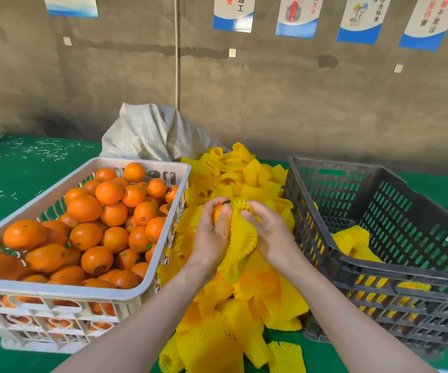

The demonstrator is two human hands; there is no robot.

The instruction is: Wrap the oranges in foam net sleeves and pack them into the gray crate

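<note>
One stickered orange (pixel 218 212): left hand (pixel 212 239) grips it, right hand (pixel 270 234) pinches sleeve (pixel 242 239).

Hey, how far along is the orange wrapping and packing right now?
Early days. Done: only a few wrapped oranges lie at the bottom of the gray crate. In hand: the left hand grips one orange while the right hand holds a foam net sleeve partly over it. Left: the white crate is heaped with bare oranges, and loose sleeves lie between the crates.
</note>
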